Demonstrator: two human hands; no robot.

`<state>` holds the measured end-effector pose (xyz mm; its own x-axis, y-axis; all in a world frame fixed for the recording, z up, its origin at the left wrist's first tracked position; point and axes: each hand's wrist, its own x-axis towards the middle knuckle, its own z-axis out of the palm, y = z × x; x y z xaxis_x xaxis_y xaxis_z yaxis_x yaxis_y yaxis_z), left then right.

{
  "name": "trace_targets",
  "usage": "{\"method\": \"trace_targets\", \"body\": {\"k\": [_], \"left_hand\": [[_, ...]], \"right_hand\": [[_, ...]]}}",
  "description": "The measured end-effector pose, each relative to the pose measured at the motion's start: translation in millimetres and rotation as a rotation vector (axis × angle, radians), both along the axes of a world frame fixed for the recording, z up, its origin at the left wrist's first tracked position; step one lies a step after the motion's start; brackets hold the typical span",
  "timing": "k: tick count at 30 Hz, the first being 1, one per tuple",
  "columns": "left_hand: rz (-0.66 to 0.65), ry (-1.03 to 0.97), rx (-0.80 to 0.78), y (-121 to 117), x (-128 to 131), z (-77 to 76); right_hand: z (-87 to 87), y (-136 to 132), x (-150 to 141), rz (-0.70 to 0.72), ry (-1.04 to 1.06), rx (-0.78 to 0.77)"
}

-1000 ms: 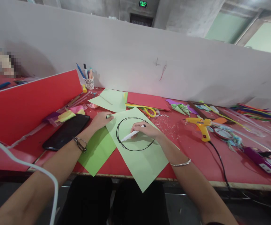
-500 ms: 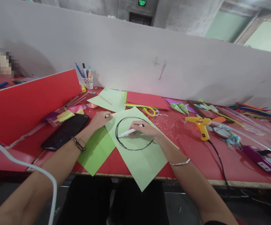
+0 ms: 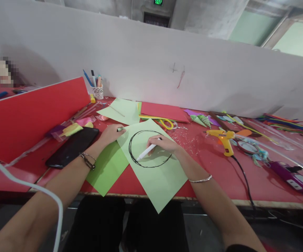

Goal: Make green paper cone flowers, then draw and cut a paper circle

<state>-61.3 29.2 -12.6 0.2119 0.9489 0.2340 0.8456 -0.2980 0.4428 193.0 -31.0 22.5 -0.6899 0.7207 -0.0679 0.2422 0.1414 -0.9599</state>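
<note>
My right hand [image 3: 159, 144] is closed round a white marker [image 3: 146, 152], its tip on the lower left of a black circle drawn in several overlapping strokes. The circle lies on a pale green sheet of paper [image 3: 158, 185], turned cornerwise to me. At the sheet's left corner, my left hand [image 3: 112, 133] has its fingers closed on a small dark piece that looks like a marker cap [image 3: 119, 130]. A brighter green sheet [image 3: 106, 175] lies partly under the pale one, below my left wrist.
A black phone [image 3: 72, 147] and an upright red board [image 3: 36, 113] are at left. Scissors [image 3: 166, 123], red paper [image 3: 164, 111] and a pen cup [image 3: 98, 92] lie behind. On the right are a yellow glue gun [image 3: 223, 138] with its cord and a purple power strip [image 3: 293, 176].
The marker tip has moved down and slightly right along the circle's left side, with my right hand shifting a little right. My left hand stays in place.
</note>
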Motion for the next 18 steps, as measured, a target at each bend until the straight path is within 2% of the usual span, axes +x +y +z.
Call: {"method": "trace_targets", "body": {"k": [3,7,18], "left_hand": [[-0.005,0.008,0.005,0.0,-0.3,-0.2],[-0.008,0.024,-0.001,-1.0,-0.3,1.6],[-0.009,0.04,0.007,-0.7,0.4,3.2]], "right_hand": [[-3.1,1.0,-0.7,-0.024,0.041,0.041],[-5.3,2.6,-1.2,0.014,0.021,0.065],[-1.6,2.6,1.1,0.036,-0.003,0.02]]}}
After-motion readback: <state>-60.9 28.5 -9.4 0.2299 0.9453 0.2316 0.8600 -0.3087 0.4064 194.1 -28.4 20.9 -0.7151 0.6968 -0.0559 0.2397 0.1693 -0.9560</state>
